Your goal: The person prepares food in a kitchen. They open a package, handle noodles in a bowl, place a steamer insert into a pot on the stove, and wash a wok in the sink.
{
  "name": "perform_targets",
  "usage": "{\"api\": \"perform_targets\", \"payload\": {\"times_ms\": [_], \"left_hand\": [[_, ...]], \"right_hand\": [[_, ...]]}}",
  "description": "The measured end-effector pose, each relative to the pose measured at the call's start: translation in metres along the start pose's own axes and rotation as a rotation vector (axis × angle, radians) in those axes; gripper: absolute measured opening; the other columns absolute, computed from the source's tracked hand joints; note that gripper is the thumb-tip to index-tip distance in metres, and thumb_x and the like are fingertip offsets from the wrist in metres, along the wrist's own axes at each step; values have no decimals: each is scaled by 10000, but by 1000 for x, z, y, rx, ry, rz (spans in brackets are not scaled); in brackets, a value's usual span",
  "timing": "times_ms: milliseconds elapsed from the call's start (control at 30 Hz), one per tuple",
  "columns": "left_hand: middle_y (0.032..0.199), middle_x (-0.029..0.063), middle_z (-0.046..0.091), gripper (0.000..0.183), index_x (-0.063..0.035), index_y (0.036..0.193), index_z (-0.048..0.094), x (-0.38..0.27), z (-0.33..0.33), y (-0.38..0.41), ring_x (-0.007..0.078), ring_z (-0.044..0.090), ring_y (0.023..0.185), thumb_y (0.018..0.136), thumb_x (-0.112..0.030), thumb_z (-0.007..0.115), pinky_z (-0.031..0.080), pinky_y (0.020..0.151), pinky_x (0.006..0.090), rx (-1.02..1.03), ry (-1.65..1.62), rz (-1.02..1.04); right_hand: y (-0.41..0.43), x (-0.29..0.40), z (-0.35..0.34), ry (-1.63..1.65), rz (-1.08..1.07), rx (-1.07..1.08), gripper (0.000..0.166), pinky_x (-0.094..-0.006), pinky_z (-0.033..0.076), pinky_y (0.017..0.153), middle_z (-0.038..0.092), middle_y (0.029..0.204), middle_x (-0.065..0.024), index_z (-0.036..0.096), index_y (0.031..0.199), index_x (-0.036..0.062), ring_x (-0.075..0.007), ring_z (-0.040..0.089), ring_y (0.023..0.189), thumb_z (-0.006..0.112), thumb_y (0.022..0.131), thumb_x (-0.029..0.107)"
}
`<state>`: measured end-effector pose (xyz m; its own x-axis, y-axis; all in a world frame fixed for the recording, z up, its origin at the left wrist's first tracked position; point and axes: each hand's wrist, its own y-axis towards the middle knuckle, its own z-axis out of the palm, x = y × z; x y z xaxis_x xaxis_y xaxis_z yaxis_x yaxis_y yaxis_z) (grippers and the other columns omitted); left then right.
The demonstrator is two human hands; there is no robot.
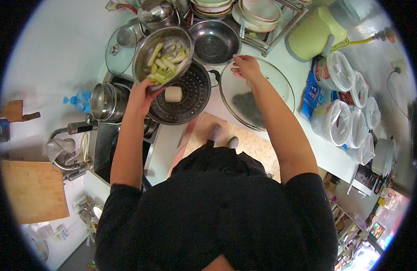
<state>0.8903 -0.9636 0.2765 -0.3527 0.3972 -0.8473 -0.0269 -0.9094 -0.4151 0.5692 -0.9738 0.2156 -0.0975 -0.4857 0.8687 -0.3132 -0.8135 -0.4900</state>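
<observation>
My left hand point(144, 96) grips the near rim of a metal bowl point(138, 61), which is tilted and holds cut pieces of a pale green vegetable point(166, 66). Partly under this bowl is a dark perforated steamer tray point(194, 98) with black-handled sides, and a pale, roughly cylindrical piece of food point(173, 94) lies on it. My right hand point(245, 67) is raised over the far left part of a large glass lid point(279, 78), its fingers loosely bent, with nothing visible in them. Just beyond that hand stands a dark metal basin point(215, 44).
Stacked bowls point(261, 10) and a metal rack point(279, 34) stand at the back. Plastic tubs point(332, 118) line the right side, near a green pitcher point(310, 34). Stacked metal pots point(105, 101), a faucet point(76, 128) and a wooden cutting board point(35, 191) are at left.
</observation>
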Motion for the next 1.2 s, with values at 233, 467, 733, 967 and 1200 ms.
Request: {"api": "perform_targets", "payload": {"times_ms": [233, 467, 733, 967, 1200], "left_hand": [[1140, 126, 518, 420, -13, 1186, 424, 2, -37, -26, 267, 550, 1026, 774, -18, 509, 515, 837, 429, -97, 100, 10], [1124, 125, 543, 447, -38, 1225, 400, 23, 22, 21, 240, 598, 932, 804, -60, 549, 559, 739, 359, 54, 84, 22], [1094, 107, 546, 423, -77, 1197, 423, 71, 93, 91, 225, 590, 928, 827, -159, 610, 579, 701, 376, 42, 166, -9], [1145, 139, 529, 730, 6, 1347, 309, 80, 85, 76, 183, 585, 924, 853, -464, 568, 467, 845, 306, -56, 481, 41], [1220, 114, 509, 617, -12, 1252, 420, 95, 72, -81, 209, 534, 1063, 888, -508, 458, 440, 900, 331, 441, 143, 37]], "right_hand": [[8, 6, 13, -158, -112, -150, 149, -256, 533, 532, 579, 728, -67, 562, 799, -7, -146, 582, 616, 627, 805, 127], [-106, 11, -101, 20, -238, -225, 132, -243, 492, 549, 597, 761, -51, 586, 852, 22, -129, 579, 688, 608, 809, 145], [-204, -39, -164, 127, -129, -331, 60, -183, 436, 521, 580, 736, 22, 580, 840, 95, -53, 544, 655, 584, 850, 154], [-217, -47, -150, 225, -277, -206, 48, -178, 431, 526, 582, 774, 28, 582, 876, 71, -38, 513, 661, 600, 846, 103], [-196, -49, -131, 160, -372, 123, 84, -180, 421, 497, 549, 728, 29, 540, 800, 78, -39, 488, 611, 615, 839, 77]]}}
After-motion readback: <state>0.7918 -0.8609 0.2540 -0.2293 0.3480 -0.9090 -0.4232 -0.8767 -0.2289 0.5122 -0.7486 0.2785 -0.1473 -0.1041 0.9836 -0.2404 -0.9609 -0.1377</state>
